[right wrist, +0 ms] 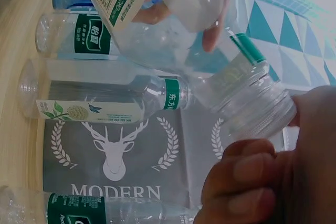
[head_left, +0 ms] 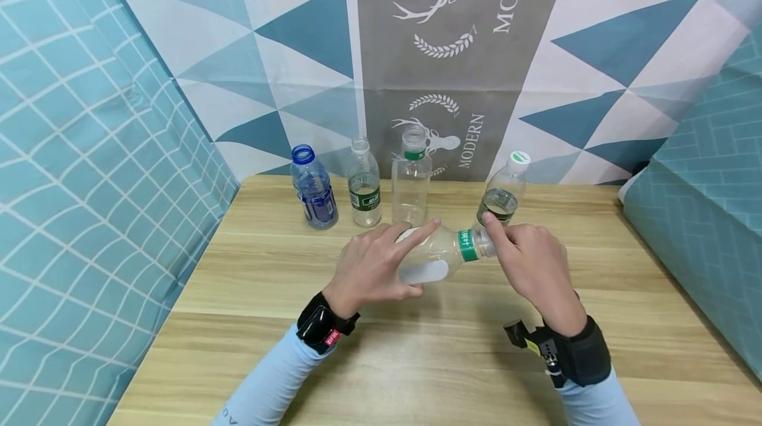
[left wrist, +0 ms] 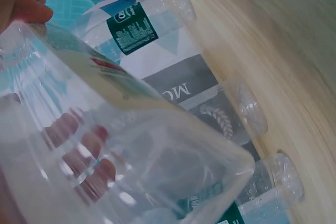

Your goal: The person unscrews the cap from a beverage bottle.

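Observation:
A clear plastic bottle [head_left: 448, 254] with a green neck band lies sideways above the table, its uncapped threaded mouth [right wrist: 265, 109] pointing right. My left hand [head_left: 376, 260] grips its body; some of the fingers [left wrist: 93, 148] show through the clear plastic. At the mouth, my right hand [head_left: 532, 264] holds the bottle's end with curled fingers [right wrist: 247, 163], the thumb lying along the rim in the head view. The inside of the right palm is hidden. Behind the held bottle, close to the right hand, stands a clear bottle with a white-and-green cap [head_left: 505, 191].
Along the back of the wooden table [head_left: 428, 360] stand an uncapped blue bottle [head_left: 315, 191], a small green-labelled bottle [head_left: 364, 184] and a taller clear bottle [head_left: 411, 181]. Patterned cloth [head_left: 309, 49] rises behind them. Teal tiled covering [head_left: 89, 168] borders the left side.

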A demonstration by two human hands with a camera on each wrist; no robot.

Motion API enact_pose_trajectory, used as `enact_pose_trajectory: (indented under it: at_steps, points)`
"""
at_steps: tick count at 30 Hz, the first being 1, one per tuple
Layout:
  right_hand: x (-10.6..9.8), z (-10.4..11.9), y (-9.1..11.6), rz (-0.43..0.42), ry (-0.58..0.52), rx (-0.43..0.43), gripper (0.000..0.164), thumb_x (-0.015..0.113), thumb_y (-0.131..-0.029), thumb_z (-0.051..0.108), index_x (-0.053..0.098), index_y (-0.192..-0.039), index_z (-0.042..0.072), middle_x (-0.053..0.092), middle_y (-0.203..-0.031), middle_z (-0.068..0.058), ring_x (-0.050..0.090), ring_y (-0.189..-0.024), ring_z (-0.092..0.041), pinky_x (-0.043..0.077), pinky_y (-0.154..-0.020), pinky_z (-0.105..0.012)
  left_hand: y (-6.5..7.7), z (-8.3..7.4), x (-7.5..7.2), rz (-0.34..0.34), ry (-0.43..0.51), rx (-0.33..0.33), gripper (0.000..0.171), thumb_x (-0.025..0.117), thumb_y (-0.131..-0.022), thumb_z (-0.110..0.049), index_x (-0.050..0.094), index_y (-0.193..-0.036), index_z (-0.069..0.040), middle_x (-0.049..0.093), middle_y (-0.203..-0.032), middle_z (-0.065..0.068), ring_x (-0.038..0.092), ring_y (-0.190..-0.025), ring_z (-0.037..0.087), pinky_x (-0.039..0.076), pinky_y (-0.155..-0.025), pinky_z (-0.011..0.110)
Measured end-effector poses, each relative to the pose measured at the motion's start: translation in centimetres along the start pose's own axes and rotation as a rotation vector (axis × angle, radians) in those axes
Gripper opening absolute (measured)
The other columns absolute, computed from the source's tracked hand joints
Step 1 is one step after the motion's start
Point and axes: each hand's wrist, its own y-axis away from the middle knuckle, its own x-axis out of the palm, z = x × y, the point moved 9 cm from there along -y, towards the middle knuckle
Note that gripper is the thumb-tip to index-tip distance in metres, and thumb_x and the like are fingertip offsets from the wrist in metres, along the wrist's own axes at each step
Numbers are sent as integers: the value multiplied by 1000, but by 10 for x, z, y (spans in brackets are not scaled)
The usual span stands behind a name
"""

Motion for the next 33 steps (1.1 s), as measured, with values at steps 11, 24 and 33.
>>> enact_pose_trajectory:
  at_steps: [11,24,33]
  points:
    - [-8,16,4,0,-58,-256,24,56,-104,32,65,-103,9,59,-71,2,46,-60,-11,35,-53,-24,0,8,5,61,129,-42,110,82,-61,-65,38,-158,-39,72,-121,-4,68,-87,13,53,-59,26]
    - [-2,0,-4,26,-199,-28,46,45,-109,45,64,-110,4,67,-72,-9,57,-57,-18,43,-49,-28,-1,5,-7,9,5,-34,110,82,-61,-67,39,-158,-39,70,-118,1,66,-80,16,53,-54,27]
    - [1,2,-2,81,-236,-81,42,44,-110,41,67,-100,7,60,-68,-5,55,-59,-17,43,-51,-27,-1,7,-3,25,38,-32,112,83,-61,-69,38,-158,-37,69,-122,1,69,-87,19,55,-57,27]
